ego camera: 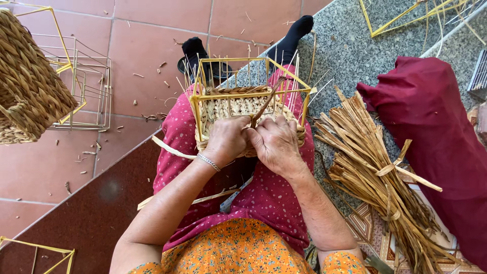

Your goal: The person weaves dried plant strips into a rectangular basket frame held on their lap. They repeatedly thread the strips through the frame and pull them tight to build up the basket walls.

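A half-woven basket (238, 106) on a yellow wire frame (203, 96) rests on my lap, its lower part wrapped in pale straw braid. My left hand (227, 139) grips the near rim of the weave, with a silver bracelet at the wrist. My right hand (276, 144) presses beside it and pinches a brown straw strand (266, 101) that rises over the basket's inside. Both hands touch at the fingertips. Thin uprights stick up around the frame.
A tied bundle of dry straw (375, 172) lies to my right beside a dark red cushion (436, 127). A finished woven basket (25, 86) and bare wire frames (86, 86) stand at the left on the tiled floor. Scissors (231, 198) lie on my lap.
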